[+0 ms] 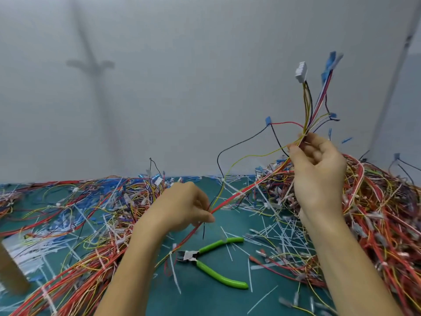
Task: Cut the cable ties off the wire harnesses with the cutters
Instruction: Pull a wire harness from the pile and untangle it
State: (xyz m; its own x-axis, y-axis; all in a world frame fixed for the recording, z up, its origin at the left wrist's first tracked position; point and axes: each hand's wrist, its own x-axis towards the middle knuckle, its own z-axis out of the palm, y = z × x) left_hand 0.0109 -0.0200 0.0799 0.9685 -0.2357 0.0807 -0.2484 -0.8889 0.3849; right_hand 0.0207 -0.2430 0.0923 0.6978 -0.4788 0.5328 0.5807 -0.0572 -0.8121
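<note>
My right hand (317, 165) is raised at the right and pinches a wire harness (246, 190) near its upper end. Above the fingers the wires fan out to a white connector (301, 72) and blue terminals (331, 62). The red, yellow and black bundle runs down left to my left hand (184, 205), which grips it low over the mat. A white cable tie (235, 190) wraps the bundle between my hands. The green-handled cutters (211, 262) lie on the teal mat (205, 297) below my left hand, untouched.
Large heaps of tangled wire harnesses lie at the left (75, 213) and at the right (376, 213). Several cut white tie pieces (273, 238) litter the mat. A tan block (11, 274) stands at the left edge. A grey wall rises behind.
</note>
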